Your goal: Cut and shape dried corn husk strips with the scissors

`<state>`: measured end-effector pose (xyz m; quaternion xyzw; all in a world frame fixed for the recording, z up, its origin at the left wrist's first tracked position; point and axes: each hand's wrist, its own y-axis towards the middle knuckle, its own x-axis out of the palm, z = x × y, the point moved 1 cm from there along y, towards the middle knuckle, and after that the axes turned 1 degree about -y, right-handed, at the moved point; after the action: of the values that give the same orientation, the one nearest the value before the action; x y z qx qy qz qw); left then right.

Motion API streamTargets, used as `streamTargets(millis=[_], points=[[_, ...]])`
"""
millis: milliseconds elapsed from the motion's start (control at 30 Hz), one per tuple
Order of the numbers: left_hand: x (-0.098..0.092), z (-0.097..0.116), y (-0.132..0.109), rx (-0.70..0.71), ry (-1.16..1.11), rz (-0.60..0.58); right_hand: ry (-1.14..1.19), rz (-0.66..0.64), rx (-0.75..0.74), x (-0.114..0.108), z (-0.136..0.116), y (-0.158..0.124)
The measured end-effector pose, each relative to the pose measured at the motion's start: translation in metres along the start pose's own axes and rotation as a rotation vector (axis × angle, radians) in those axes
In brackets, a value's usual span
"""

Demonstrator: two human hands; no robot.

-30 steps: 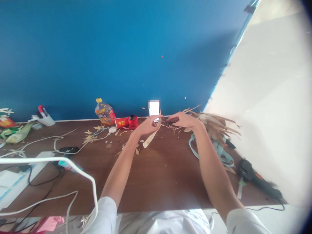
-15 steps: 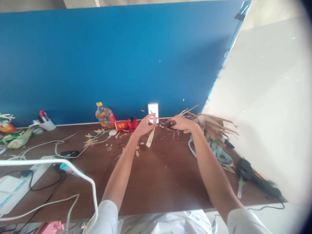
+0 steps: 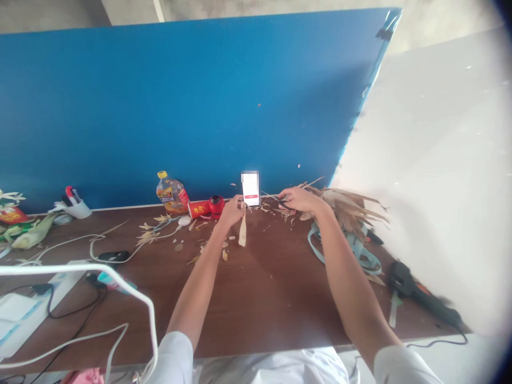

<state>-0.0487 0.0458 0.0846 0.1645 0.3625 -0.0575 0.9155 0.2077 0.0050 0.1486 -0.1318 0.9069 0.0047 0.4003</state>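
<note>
My left hand [image 3: 232, 212] is closed on a pale strip of dried corn husk [image 3: 242, 233], which hangs down over the table. In my right hand [image 3: 300, 199] is a pair of scissors [image 3: 283, 204] with dark handles, blades pointing left toward the phone. The scissors and the husk are apart. A lit phone [image 3: 250, 189] stands upright against the blue board behind both hands. Beside my right wrist lies a bundle of dried husks [image 3: 352, 205]. Small husk scraps [image 3: 224, 256] are scattered below and around my left forearm.
A drink bottle [image 3: 171, 193], a red can [image 3: 216, 207] and a red packet [image 3: 199, 209] stand along the board. At right are a pale blue ribbon roll [image 3: 362, 256] and a black glue gun [image 3: 420, 293]. White cables and a power strip [image 3: 40, 309] occupy the left.
My right hand has lifted the scissors, and their blades now show. My left hand has moved slightly left and down, away from the phone, and the husk strip hangs straighter.
</note>
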Motion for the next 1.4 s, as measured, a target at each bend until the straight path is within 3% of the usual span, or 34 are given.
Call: streamTargets(millis=[333, 467, 600, 767, 1000, 1267, 1400], points=[[-0.013, 0.021, -0.002, 0.069, -0.129, 0.129, 0.166, 0.083, -0.111, 0.006, -0.009, 0.004], [-0.009, 0.03, -0.003, 0.145, -0.217, 0.153, 0.216, 0.123, -0.196, 0.015, -0.017, 0.007], [-0.001, 0.038, -0.004, 0.134, -0.281, 0.131, 0.342, 0.162, -0.326, 0.032, -0.026, 0.016], [0.006, 0.045, -0.004, 0.165, -0.272, 0.128, 0.37, 0.208, -0.27, 0.048, -0.036, 0.02], [0.008, 0.041, -0.003, 0.119, -0.305, 0.144, 0.339, 0.215, -0.189, 0.053, -0.039, 0.018], [0.015, 0.036, -0.002, 0.1, -0.471, 0.007, 0.35, 0.226, -0.124, 0.059, -0.019, 0.033], [0.019, 0.037, -0.004, 0.077, -0.539, -0.037, 0.35, 0.295, -0.079, 0.059, -0.014, 0.039]])
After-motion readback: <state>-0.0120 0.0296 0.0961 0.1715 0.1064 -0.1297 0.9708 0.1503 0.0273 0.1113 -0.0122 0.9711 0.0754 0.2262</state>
